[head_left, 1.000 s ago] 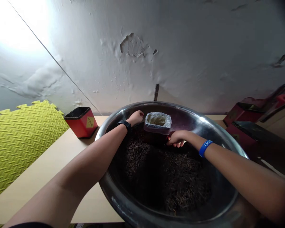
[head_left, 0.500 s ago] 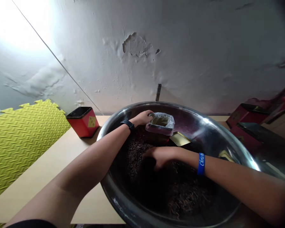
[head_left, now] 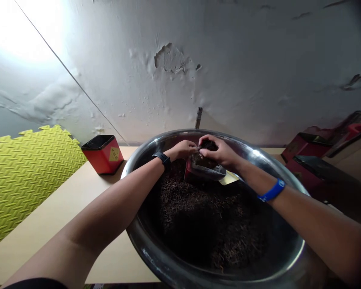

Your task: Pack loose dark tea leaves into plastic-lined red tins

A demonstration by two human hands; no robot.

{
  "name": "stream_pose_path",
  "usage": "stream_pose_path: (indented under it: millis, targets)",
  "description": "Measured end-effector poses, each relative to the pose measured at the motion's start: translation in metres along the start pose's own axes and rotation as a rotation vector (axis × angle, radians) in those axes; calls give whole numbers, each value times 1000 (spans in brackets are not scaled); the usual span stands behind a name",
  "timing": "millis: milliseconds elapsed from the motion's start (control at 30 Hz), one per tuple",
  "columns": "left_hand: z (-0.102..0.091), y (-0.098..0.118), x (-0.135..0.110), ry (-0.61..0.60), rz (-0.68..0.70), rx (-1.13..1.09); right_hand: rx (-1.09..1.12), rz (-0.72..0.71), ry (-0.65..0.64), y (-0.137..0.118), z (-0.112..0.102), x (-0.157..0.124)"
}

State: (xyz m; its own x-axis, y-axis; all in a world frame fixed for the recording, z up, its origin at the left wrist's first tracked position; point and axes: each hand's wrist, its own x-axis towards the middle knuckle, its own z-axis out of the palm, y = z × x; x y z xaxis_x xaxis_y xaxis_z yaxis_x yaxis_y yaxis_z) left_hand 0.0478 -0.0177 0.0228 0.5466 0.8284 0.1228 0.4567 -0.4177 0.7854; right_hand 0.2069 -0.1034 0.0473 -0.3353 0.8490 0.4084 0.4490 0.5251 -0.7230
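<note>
A large shiny metal basin [head_left: 146,257] holds loose dark dried tea leaves [head_left: 231,245]. In the basin's far part stands a red tin [head_left: 190,173] lined with a clear plastic bag [head_left: 209,170]. My left hand [head_left: 183,149] pinches the bag's edge at the tin's left rim. Just above the tin's mouth, my right hand [head_left: 225,153] is curled round a clump of tea leaves [head_left: 209,145], its fingertips close to the left ones. A gold-coloured flat piece [head_left: 229,178] lies beside the tin, partly covered by the right wrist.
To the left, a red tin with a black rim [head_left: 104,155] stands on the pale wooden table [head_left: 108,249]. More red tins [head_left: 307,146] stand to the right. A yellow foam mat [head_left: 33,172] lies at far left. Behind the basin rises a peeling wall [head_left: 123,72].
My right hand has risen from the leaves in the basin to the tin's mouth, carrying a clump of tea leaves. My left hand has stayed at the bag's edge.
</note>
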Motion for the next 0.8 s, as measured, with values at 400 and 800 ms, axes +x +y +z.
stream_pose_path:
  millis: [400, 800]
  targets:
    - [-1, 0, -5, 27, -68, 78, -442, -100, -45, 6, 1, -2]
    - [2, 1, -6, 197, 98, 470, -561, -388, -590, -2, 60, -25]
